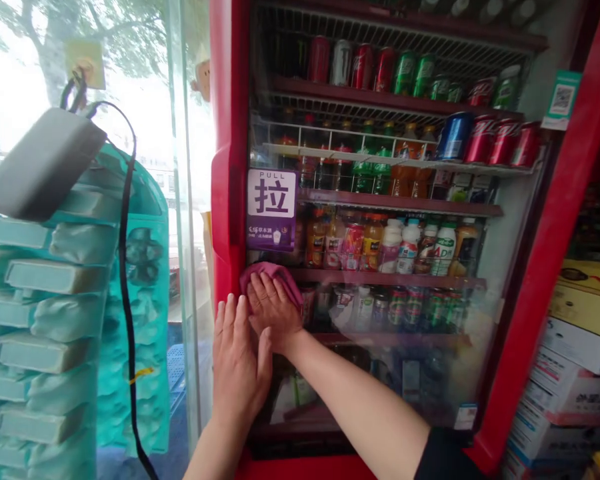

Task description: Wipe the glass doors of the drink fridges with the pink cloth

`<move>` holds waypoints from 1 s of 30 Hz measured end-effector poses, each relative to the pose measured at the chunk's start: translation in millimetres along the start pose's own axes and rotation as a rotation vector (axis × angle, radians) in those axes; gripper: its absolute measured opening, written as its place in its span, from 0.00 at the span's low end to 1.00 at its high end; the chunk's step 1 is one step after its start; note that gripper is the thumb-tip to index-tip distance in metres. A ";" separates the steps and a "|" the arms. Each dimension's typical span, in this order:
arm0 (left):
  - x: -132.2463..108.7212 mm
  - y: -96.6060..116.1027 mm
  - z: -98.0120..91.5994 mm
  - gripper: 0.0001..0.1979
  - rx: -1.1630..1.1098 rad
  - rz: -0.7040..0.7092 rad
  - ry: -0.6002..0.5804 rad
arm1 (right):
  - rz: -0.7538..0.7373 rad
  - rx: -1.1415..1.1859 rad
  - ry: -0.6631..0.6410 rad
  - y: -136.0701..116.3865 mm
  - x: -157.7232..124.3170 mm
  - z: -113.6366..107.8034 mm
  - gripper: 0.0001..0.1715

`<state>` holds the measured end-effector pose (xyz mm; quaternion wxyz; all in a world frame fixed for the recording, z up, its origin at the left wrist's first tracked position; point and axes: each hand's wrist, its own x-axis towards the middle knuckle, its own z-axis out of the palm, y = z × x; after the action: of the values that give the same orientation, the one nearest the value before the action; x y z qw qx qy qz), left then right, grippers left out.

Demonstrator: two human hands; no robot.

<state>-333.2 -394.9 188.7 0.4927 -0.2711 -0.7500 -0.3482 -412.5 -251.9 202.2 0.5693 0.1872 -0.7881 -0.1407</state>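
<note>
Under my right hand (275, 310) lies a purple-pink cloth (291, 283), pressed flat on the glass door (360, 373) of a red drinks fridge (230, 100). That hand's fingers are stretched out over the cloth, just below the purple pull sticker (272, 230). My left hand (240, 363) is open, its fingers upright by the door's red left edge. Whether its palm touches the frame I cannot tell. It holds nothing.
Cans and bottles (380, 243) line the shelves behind the glass. On the left hang a teal pocketed plastic sheet (45, 300), a grey box (45, 160) and a black cable (127, 267). Stacked cartons (570, 387) stand on the right.
</note>
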 end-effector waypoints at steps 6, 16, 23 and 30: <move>-20.7 -1.4 12.4 0.41 0.012 -0.029 -0.044 | -0.047 -0.016 0.018 31.8 -14.8 -16.5 0.43; -24.9 33.9 39.5 0.42 -0.107 -0.028 -0.085 | 0.217 -0.250 0.084 137.7 -114.8 -71.4 0.45; -27.1 20.8 23.9 0.42 -0.145 -0.088 -0.114 | 0.480 -0.267 0.114 118.9 -116.3 -64.8 0.51; -24.4 6.4 16.0 0.41 -0.105 -0.087 -0.105 | 0.379 -0.082 0.032 35.4 -55.0 -23.3 0.50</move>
<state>-328.3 -379.9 163.3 0.4220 -0.2816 -0.7666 -0.3936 -379.7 -195.5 178.4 0.6053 0.0145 -0.7936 -0.0600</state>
